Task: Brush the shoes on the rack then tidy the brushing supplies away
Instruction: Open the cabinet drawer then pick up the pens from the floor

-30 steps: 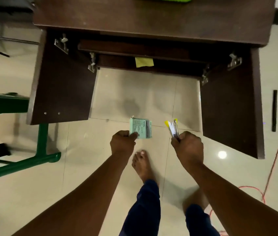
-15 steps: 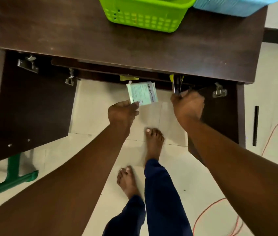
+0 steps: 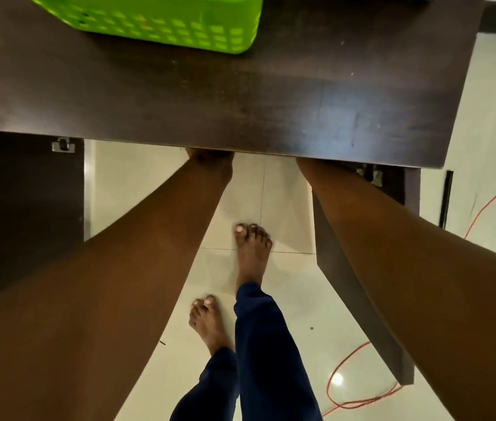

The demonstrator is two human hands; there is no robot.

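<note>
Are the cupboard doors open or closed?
Open. The left door and right door both swing out over the floor, hinges showing, and both arms reach in between them under the top.

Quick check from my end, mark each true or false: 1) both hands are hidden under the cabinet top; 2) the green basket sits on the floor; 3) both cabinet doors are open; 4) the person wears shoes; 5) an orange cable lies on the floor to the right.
1) True. Both forearms run under the cabinet top and neither hand shows, so what they hold cannot be seen.
2) False. The green basket stands on the cabinet top.
3) True. The left door and the right door both swing out toward the person.
4) False. Both feet are bare on the tiles.
5) True. The orange cable loops on the floor at lower right.
</note>
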